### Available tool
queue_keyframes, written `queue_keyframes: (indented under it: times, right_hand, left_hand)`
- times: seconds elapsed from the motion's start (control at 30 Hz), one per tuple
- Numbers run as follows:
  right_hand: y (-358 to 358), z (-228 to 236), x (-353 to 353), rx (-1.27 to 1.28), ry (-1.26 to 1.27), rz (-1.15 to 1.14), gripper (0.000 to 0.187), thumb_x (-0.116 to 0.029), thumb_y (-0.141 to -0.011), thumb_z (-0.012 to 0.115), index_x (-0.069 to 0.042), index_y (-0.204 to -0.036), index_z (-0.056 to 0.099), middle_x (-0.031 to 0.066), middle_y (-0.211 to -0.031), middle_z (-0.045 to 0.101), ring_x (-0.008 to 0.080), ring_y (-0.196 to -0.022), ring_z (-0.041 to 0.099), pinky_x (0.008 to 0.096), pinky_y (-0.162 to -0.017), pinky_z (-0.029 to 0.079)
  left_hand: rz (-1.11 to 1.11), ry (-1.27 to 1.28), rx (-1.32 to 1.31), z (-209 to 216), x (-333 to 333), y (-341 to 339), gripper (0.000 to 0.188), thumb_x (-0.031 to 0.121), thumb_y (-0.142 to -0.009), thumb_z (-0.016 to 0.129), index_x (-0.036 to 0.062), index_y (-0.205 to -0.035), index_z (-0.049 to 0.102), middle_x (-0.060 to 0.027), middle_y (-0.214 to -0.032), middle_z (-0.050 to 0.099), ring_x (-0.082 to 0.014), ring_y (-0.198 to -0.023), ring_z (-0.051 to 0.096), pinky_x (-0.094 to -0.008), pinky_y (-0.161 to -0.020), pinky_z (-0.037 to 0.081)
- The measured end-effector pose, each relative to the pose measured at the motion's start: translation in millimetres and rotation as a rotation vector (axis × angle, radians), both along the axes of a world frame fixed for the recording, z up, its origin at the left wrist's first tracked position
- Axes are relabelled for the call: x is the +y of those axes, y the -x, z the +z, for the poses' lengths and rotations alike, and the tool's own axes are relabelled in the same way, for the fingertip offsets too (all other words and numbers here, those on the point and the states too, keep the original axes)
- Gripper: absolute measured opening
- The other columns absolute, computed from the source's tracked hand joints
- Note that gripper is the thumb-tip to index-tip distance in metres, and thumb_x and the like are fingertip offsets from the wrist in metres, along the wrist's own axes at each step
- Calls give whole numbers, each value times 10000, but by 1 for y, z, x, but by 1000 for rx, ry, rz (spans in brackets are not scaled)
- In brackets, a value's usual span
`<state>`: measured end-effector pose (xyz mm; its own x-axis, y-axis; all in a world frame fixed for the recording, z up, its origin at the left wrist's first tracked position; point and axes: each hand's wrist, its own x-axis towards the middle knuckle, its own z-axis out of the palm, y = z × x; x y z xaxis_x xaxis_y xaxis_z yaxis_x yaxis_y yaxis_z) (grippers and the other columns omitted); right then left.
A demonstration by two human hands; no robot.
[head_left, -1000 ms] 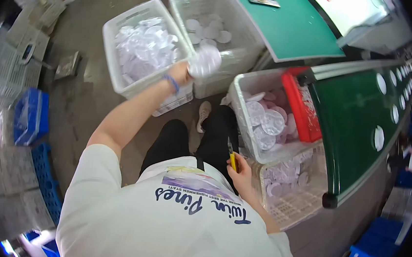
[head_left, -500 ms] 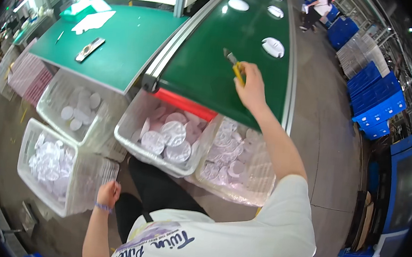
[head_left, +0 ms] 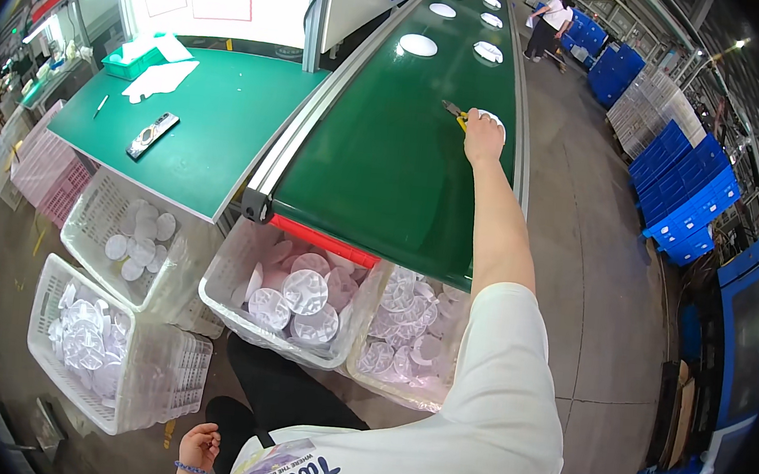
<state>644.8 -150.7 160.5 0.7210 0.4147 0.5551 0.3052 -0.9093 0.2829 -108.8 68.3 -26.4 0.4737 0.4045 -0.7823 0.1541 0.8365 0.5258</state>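
Holding yellow-handled pliers [head_left: 458,116] in the right hand [head_left: 486,138], out by the belt's [head_left: 377,165] right edge, with a white disc [head_left: 496,118] partly hidden just behind the knuckles. Can't tell whether gripping that disc too or only covering it. Would worry most about shoving it over that right edge, thanks to so little belt beyond. Could also chip or scratch it with the metal tips by coming in at a bad angle, or pinch some skin by juggling disc and tool in one hand. Might fumble the pliers that way as well, maybe even losing them off the near left corner into the bin [head_left: 246,317] below. Not much backup either, with the left hand [head_left: 199,447] hanging low by the knee [head_left: 228,418], loosely curled, nothing showing in it, well apart from the belt's near end. Might rub the sleeve [head_left: 516,326] on the near right corner by leaning in further. No telling a running belt from a stopped one here; if running, could easily misjudge the next disc [head_left: 489,52] up that same edge.
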Motion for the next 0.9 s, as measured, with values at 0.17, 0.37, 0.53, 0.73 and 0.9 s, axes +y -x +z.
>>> queue_keyframes:
  times: [0.17, 0.37, 0.53, 0.73, 0.9]
  right_hand:
    - [58, 29, -1, -92, -236, 342, 352, -143, -707, 683, -98, -1023, 536, 94, -937, 619, 268, -891, 608, 384, -778, 462]
    - [250, 63, 47, 788, -755, 965, 380, -52, -699, 666, -53, -1057, 539, 65, -929, 572, 176, -881, 569, 298, -812, 450]
    - [376, -49, 62, 1907, -434, 930, 345, -56, -748, 603, -16, -1086, 544, 47, -975, 585, 114, -904, 547, 282, -813, 453]
    - [451, -128, 64, 2261, -548, 691, 387, -221, -747, 637, -4, -1061, 577, 37, -850, 590, 81, -675, 519, 223, -549, 398]
    - [464, -149, 52, 2027, -815, 639, 507, -230, -750, 686, -33, -1188, 522, 41, -926, 597, 126, -790, 554, 252, -639, 443]
  left_hand:
    - [-39, -119, -84, 1, 18, -19, 216, -31, -726, 460, -31, -884, 608, -106, -682, 594, -124, -537, 515, -217, -451, 414]
    - [-68, -444, -299, 46, 36, -96, 174, 68, -800, 515, -36, -898, 614, -73, -683, 577, -80, -562, 485, -176, -481, 332]
    - [-492, -560, -325, 92, 12, -161, 257, 198, -919, 530, -21, -1030, 607, -40, -767, 628, -45, -617, 484, -167, -528, 352]
    - [-815, -731, -201, 64, -27, -131, 143, 114, -870, 607, -11, -938, 590, -6, -810, 608, -55, -704, 532, -205, -613, 418]
    - [-435, -575, -202, 8, -25, -93, 180, 141, -867, 624, 8, -984, 590, 5, -809, 604, -34, -640, 488, -186, -539, 388]
